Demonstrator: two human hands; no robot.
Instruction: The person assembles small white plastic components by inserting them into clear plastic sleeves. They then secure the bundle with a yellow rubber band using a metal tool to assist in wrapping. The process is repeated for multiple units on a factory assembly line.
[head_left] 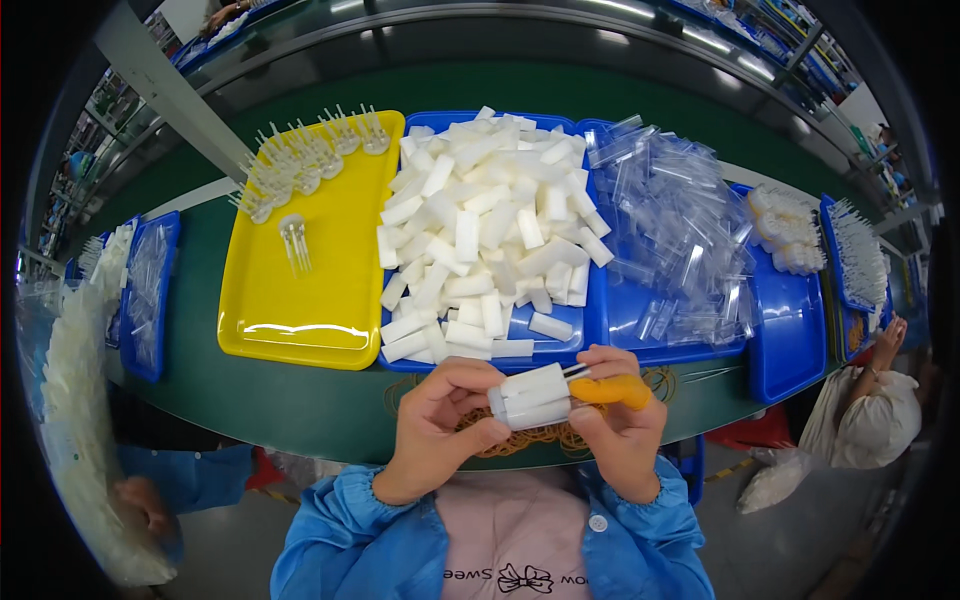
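A factory assembly line: a long green workbench [300, 400] lined with trays [300, 290] of small plastic parts [480, 220]

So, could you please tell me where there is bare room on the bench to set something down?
The yellow tray is mostly bare below its clear pronged pieces. The middle blue tray is heaped with white blocks, and clear sleeves crowd its right-hand neighbour.

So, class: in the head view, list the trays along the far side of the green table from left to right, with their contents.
Yellow tray with pronged clear pieces → blue tray heaped with white blocks → blue tray of clear sleeves.
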